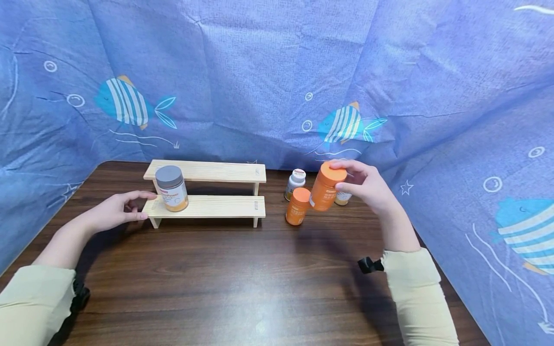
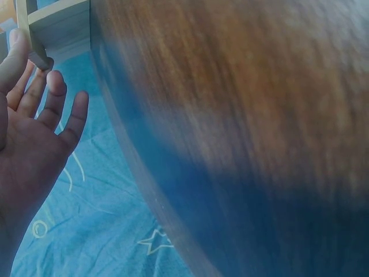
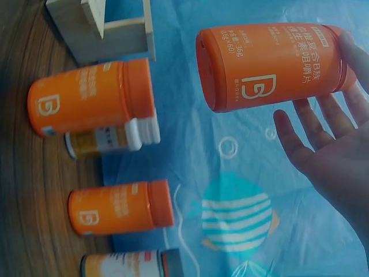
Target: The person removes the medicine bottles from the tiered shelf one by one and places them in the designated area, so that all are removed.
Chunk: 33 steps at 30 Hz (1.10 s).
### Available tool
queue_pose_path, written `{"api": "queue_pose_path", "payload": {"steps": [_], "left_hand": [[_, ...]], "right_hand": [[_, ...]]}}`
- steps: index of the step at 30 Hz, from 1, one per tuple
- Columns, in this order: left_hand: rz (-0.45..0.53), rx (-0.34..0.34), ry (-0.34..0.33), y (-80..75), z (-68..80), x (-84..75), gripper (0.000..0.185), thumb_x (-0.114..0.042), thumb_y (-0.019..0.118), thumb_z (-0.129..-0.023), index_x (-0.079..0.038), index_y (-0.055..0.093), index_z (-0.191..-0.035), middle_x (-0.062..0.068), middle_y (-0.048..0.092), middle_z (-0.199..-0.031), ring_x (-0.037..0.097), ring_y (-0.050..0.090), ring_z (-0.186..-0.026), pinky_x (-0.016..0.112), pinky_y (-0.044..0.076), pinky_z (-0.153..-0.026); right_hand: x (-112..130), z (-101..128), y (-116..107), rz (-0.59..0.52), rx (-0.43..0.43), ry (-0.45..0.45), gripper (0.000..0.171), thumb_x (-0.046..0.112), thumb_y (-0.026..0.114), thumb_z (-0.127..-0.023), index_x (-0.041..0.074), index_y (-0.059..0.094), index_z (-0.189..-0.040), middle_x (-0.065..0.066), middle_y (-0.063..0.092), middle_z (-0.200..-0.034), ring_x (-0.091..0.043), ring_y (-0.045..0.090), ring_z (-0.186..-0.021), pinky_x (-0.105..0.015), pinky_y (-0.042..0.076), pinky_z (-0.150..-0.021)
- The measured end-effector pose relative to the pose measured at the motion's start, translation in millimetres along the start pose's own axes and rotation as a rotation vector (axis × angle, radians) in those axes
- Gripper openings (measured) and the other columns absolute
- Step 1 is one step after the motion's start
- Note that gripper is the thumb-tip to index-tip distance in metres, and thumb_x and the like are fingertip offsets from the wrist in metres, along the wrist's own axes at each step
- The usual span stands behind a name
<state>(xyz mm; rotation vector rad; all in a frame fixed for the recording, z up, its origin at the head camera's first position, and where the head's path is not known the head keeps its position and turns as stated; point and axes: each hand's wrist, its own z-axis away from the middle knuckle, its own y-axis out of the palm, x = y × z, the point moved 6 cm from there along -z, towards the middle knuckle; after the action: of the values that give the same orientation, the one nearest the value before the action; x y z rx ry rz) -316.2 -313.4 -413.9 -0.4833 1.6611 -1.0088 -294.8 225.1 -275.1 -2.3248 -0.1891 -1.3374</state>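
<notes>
My right hand (image 1: 368, 185) holds an orange supplement bottle (image 1: 324, 190) by its cap, tilted and raised above the table. In the right wrist view, the bottle's printed side (image 3: 271, 66) shows, with fingertips around the cap end. My left hand (image 1: 114, 211) pinches the left end of a two-step wooden rack (image 1: 220, 206), thumb at the front corner and index finger farther back. In the left wrist view, the other fingers (image 2: 75, 118) are loosely bent. A grey-lidded jar (image 1: 172, 190) stands upright on the rack's lower step, close to that hand.
Right of the rack stand an orange bottle (image 1: 297, 206) and a small white-capped bottle (image 1: 295, 185). Another jar (image 1: 343, 198) is partly hidden behind my right hand. The right wrist view shows a second standing orange bottle (image 3: 118, 208). A blue fish-print cloth (image 1: 259, 86) hangs behind the table.
</notes>
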Motion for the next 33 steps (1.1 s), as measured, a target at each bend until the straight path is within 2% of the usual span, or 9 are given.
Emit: {"api": "queue_pose_path", "payload": {"steps": [8, 15, 20, 26, 33], "left_hand": [[-0.006, -0.002, 0.000, -0.6, 0.0, 0.2, 0.052, -0.030, 0.068, -0.087, -0.011, 0.050, -0.132, 0.003, 0.053, -0.073, 0.011, 0.046, -0.067, 0.027, 0.038, -0.056], [-0.001, -0.005, 0.004, 0.0, 0.1, -0.3, 0.052, -0.030, 0.068, -0.087, -0.011, 0.050, -0.132, 0.002, 0.053, -0.072, 0.011, 0.046, -0.067, 0.027, 0.038, -0.056], [-0.002, -0.010, 0.010, 0.4, 0.5, -0.7, 0.052, -0.029, 0.068, -0.087, -0.011, 0.050, -0.132, 0.001, 0.054, -0.072, 0.011, 0.047, -0.067, 0.027, 0.039, -0.057], [-0.001, -0.010, 0.010, 1.0, 0.5, -0.1, 0.053, -0.029, 0.068, -0.087, -0.010, 0.050, -0.132, 0.001, 0.054, -0.072, 0.011, 0.047, -0.067, 0.027, 0.039, -0.057], [0.020, -0.008, 0.017, 0.9, -0.5, 0.9, 0.053, -0.028, 0.069, -0.087, -0.008, 0.050, -0.132, 0.001, 0.053, -0.072, 0.011, 0.046, -0.066, 0.027, 0.038, -0.056]], "right_hand": [[-19, 10, -15, -0.015, -0.021, 0.031, 0.042, -0.012, 0.062, -0.083, 0.004, 0.061, -0.122, -0.001, 0.060, -0.126, -0.016, 0.061, -0.107, -0.025, 0.051, -0.084], [-40, 18, -27, -0.015, -0.063, 0.075, 0.042, -0.009, 0.064, -0.083, 0.004, 0.060, -0.123, 0.002, 0.060, -0.126, -0.013, 0.061, -0.105, -0.024, 0.053, -0.073], [-60, 22, -32, 0.017, -0.096, 0.115, 0.042, -0.007, 0.066, -0.083, 0.007, 0.061, -0.122, 0.003, 0.061, -0.125, -0.011, 0.062, -0.102, -0.023, 0.052, -0.074], [-81, 27, -31, 0.013, -0.114, 0.181, 0.041, -0.002, 0.068, -0.083, 0.008, 0.061, -0.123, 0.002, 0.060, -0.124, -0.011, 0.062, -0.103, -0.029, 0.053, -0.075], [-101, 30, -26, 0.031, -0.144, 0.219, 0.041, 0.002, 0.069, -0.083, 0.010, 0.061, -0.123, 0.005, 0.060, -0.126, -0.007, 0.058, -0.111, -0.023, 0.049, -0.085]]}}
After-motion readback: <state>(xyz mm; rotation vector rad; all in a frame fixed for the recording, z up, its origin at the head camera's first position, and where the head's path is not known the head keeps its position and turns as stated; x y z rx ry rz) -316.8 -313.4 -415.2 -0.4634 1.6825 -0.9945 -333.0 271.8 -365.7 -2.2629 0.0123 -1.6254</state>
